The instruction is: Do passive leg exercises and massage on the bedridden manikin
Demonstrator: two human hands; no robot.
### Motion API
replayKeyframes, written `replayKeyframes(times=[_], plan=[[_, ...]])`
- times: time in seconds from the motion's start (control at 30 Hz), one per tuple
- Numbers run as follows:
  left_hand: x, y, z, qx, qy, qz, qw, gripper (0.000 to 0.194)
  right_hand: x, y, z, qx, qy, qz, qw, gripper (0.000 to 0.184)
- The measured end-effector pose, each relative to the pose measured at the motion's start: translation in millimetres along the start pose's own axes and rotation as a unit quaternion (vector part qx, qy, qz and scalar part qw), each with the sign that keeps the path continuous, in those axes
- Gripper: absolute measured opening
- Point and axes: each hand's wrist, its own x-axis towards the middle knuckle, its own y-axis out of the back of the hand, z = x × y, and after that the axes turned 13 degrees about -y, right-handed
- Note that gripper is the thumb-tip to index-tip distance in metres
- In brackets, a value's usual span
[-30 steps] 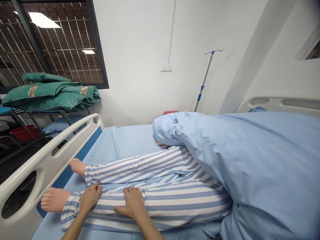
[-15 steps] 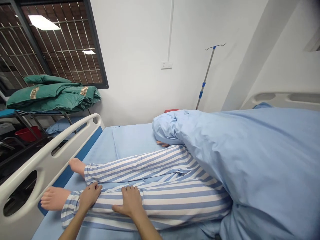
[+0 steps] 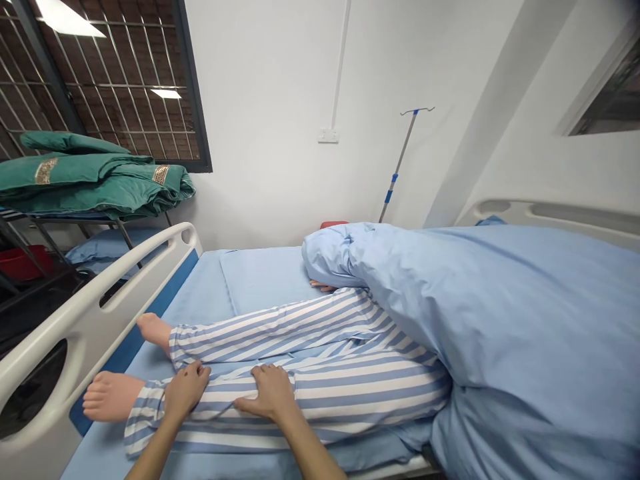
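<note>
A figure in blue-and-white striped trousers (image 3: 310,373) lies on a hospital bed, bare feet (image 3: 107,396) toward the white footboard (image 3: 75,320). A light blue quilt (image 3: 490,313) covers the upper body. My left hand (image 3: 184,390) rests on the near lower leg by the ankle cuff, fingers curled over the cloth. My right hand (image 3: 270,393) lies flat on the same leg a little further up, fingers spread.
Folded green blankets (image 3: 95,177) sit on a metal rack at the left, a red basin (image 3: 23,260) below them. An IV pole (image 3: 397,167) stands by the white wall. A white headboard rail (image 3: 555,217) runs at the right. The blue sheet (image 3: 260,277) shows beyond the legs.
Both hands have slid slightly to the right along the leg. The view has shifted a little; the figure has not moved.
</note>
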Motion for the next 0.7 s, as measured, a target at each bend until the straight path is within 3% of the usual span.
replayKeyframes(times=[0.47,0.6,0.7], plan=[[-1.3,4.1,-1.0,-0.026,-0.022,-0.024,0.999,0.032,1.1,4.0,-3.2,0.005,0.002,-0.038,0.999,0.069],[0.8,-1.0,-3.8,-0.028,-0.028,-0.017,0.999,0.029,4.3,8.5,-4.5,0.035,-0.007,-0.076,0.996,0.071],[0.7,-5.9,-7.1,-0.033,-0.026,-0.015,0.999,0.026,14.8,16.8,-3.3,0.076,-0.023,-0.113,0.99,0.06]])
